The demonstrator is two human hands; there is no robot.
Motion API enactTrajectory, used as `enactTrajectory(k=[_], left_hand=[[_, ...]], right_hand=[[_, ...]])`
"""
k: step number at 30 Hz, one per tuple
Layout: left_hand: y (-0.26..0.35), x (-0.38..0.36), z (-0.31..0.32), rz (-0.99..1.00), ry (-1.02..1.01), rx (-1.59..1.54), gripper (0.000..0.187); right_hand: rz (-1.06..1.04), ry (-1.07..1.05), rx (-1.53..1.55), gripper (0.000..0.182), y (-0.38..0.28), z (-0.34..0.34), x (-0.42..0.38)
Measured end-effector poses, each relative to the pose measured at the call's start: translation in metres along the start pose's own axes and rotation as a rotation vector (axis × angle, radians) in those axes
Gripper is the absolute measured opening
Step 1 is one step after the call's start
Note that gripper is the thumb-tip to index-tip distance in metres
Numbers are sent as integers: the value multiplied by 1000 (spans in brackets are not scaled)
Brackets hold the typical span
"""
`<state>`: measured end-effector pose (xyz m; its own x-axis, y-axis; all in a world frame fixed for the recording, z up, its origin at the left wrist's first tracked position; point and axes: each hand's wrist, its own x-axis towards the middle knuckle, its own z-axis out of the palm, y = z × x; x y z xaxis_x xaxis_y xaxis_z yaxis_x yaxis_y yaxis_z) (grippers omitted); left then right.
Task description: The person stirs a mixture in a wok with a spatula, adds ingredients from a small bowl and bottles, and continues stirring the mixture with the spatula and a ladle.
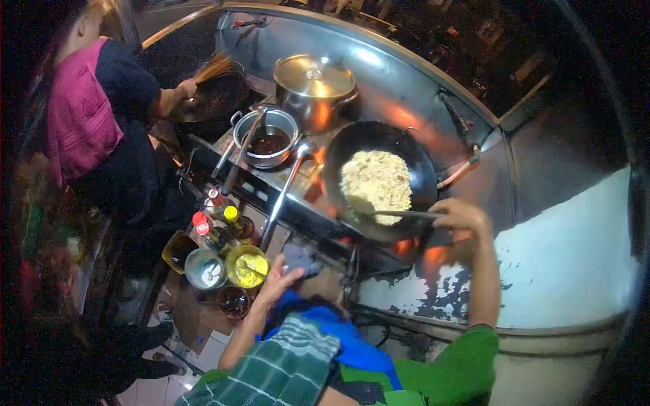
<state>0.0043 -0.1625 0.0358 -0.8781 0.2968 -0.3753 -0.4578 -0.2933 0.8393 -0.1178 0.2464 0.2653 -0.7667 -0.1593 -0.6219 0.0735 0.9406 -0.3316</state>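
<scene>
A dark wok sits over flames, holding a pale yellow mass that looks like fried rice. My right hand is closed around the handle of a wok spatula, whose head is partly sunk in the food, so its exact shape is hard to see. Low and to the left of the wok, my left hand grips a bunched grey cloth, somewhat blurred. Beside that hand stands a yellowish container of yellow contents with a spoon in it.
Left of the wok are a lidded pot, a pan of dark liquid and a ladle. Bottles and a white-filled tub stand nearer. Another person works at a second wok, holding a bristle brush.
</scene>
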Motion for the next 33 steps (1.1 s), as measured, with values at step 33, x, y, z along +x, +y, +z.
enactTrajectory(k=[33], left_hand=[[-30, 1, -5, 104, 23, 126, 53]], right_hand=[[211, 419, -610, 25, 98, -19, 94]])
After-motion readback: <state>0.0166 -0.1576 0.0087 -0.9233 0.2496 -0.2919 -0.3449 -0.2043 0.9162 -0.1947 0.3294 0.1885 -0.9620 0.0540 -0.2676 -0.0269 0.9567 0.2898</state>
